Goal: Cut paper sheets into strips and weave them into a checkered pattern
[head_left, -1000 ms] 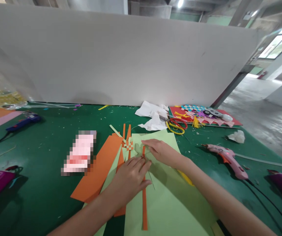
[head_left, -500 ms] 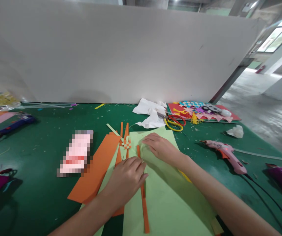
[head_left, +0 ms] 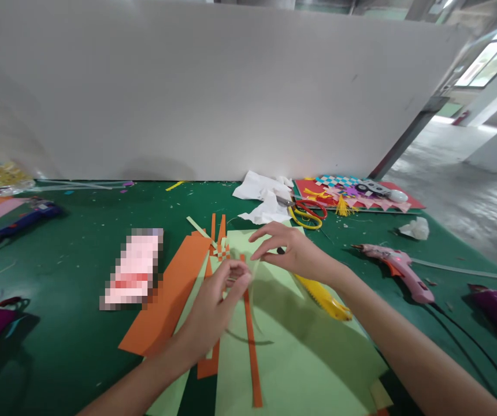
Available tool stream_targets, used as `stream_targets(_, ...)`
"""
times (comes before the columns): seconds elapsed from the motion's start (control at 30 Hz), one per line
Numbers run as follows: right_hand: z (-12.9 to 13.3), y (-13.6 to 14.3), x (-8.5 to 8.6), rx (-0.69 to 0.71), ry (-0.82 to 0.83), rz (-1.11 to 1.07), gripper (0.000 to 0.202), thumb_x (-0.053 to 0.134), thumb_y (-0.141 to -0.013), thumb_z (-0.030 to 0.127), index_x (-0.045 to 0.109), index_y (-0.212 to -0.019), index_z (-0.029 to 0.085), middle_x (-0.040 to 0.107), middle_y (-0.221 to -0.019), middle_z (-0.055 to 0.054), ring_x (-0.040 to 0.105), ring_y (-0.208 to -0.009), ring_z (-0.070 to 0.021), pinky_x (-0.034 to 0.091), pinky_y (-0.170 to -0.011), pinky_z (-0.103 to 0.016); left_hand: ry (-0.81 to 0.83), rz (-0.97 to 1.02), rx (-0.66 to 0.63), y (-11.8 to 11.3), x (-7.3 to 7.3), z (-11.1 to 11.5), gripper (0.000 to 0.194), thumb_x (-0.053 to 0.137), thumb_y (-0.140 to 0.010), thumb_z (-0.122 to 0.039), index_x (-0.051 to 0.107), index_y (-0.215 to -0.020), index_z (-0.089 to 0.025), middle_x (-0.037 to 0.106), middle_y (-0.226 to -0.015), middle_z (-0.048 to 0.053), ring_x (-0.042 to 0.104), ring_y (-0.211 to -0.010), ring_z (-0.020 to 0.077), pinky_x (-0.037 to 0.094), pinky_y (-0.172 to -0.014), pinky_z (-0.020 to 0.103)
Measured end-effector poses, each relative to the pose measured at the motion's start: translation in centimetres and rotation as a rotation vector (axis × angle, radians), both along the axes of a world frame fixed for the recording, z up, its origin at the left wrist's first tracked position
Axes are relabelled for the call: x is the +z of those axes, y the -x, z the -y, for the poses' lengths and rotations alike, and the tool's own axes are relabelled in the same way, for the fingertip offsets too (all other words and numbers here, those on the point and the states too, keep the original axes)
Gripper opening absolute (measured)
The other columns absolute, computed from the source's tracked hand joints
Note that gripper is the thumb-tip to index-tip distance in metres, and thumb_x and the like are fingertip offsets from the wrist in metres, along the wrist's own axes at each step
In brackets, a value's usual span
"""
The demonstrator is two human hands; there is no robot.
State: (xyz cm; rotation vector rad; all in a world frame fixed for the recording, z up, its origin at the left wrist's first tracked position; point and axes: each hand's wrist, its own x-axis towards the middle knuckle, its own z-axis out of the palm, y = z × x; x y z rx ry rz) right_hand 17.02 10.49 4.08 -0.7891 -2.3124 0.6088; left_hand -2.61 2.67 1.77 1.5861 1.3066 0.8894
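My left hand [head_left: 226,294] is raised over light green paper [head_left: 313,346], its thumb and fingers pinched on a thin pale green strip [head_left: 255,309] that curls down. To its right, my right hand [head_left: 294,248] hovers with fingers apart near the strip's upper end. Beneath my left hand an orange strip [head_left: 252,346] lies lengthwise on the paper. A small orange and green woven piece [head_left: 222,251] sits just beyond my left hand. Under my right forearm lies a yellow cutter [head_left: 326,300].
Orange paper [head_left: 170,294] and a blurred pink item [head_left: 133,268] lie left. Yellow-handled scissors [head_left: 304,218], white scraps [head_left: 266,193] and a red sheet with crafts [head_left: 413,203] are behind. A pink glue gun [head_left: 400,268] lies right. A grey panel [head_left: 188,92] stands behind.
Both hands have lifted off the paper. The thin green strip now curls below my left hand, my right fingers have spread, and the yellow cutter shows more fully.
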Motion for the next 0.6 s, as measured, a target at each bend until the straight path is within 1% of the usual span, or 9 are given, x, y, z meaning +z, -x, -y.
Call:
stream_targets(0.03,0.3,0.2,0.3,0.02,0.028,-0.01,0.017,0.062,-0.084,0.014,0.074,-0.087,0.026,0.066,-0.108,-0.003,0.058,-0.101,-0.0168,0.047,-0.088,-0.034,0.084,0.101,-0.029,0.0,0.1,-0.1,0.023,0.045,-0.093,-0.041,0.057,-0.096,-0.021,0.066,-0.09,0.002,0.061,-0.083,0.0177,0.047,-0.076,0.029)
stream_targets(0.1,0.7,0.6,0.8,0.048,0.077,-0.004,0.017,0.061,-0.085,0.016,0.074,-0.088,0.026,0.067,-0.105,-0.003,0.059,-0.098,-0.0157,0.047,-0.086,-0.032,0.237,0.275,-0.098,0.0,0.3,-0.3,0.025,0.049,-0.092,-0.04,0.058,-0.085,-0.019,0.064,-0.078,0.001,0.059,-0.072,0.0148,0.045,-0.072,0.026)
stream_targets(0.17,1.0,0.8,1.2,0.073,0.12,0.005,0.016,0.061,-0.086,0.018,0.074,-0.09,0.027,0.068,-0.101,-0.002,0.061,-0.094,-0.0149,0.048,-0.083,-0.031,0.372,0.435,-0.134,0.2,0.3,-0.4,0.026,0.054,-0.091,-0.037,0.056,-0.074,-0.017,0.059,-0.068,-0.001,0.055,-0.065,0.0113,0.043,-0.068,0.023)
stream_targets(0.27,1.1,0.5,2.1,0.113,0.189,-0.024,0.014,0.062,-0.086,0.021,0.074,-0.091,0.027,0.069,-0.097,-0.001,0.062,-0.089,-0.0139,0.049,-0.081,-0.03,0.571,0.664,-0.185,0.4,0.3,-0.4,0.027,0.055,-0.092,-0.033,0.053,-0.071,-0.016,0.052,-0.057,-0.003,0.047,-0.054,0.0077,0.038,-0.059,0.019)
stream_targets(0.37,1.0,-0.2,3.1,0.136,0.311,-0.063,0.012,0.062,-0.085,0.023,0.074,-0.089,0.023,0.07,-0.093,-0.002,0.063,-0.085,-0.0137,0.049,-0.078,-0.028,0.727,0.853,-0.285,0.6,0.6,-0.3,0.029,0.049,-0.095,-0.031,0.05,-0.07,-0.016,0.044,-0.051,-0.005,0.04,-0.047,0.0068,0.034,-0.053,0.019)
stream_targets(0.47,0.9,-0.8,3.7,0.103,0.454,-0.081,0.012,0.064,-0.083,0.028,0.072,-0.083,0.02,0.071,-0.086,-0.002,0.063,-0.078,-0.0127,0.048,-0.07,-0.024,0.794,0.932,-0.362,0.5,0.7,-0.3,0.033,0.044,-0.097,-0.031,0.048,-0.068,-0.016,0.041,-0.047,-0.006,0.036,-0.043,0.0065,0.035,-0.051,0.019)
stream_targets(0.6,0.8,-0.7,3.6,-0.004,0.625,-0.123,0.017,0.068,-0.079,0.035,0.07,-0.079,0.018,0.068,-0.069,0.001,0.057,-0.06,-0.0089,0.042,-0.053,-0.02,0.835,0.895,-0.419,0.4,0.3,-0.2,0.033,0.045,-0.095,-0.032,0.048,-0.066,-0.016,0.041,-0.043,-0.006,0.034,-0.038,0.0063,0.034,-0.046,0.019)
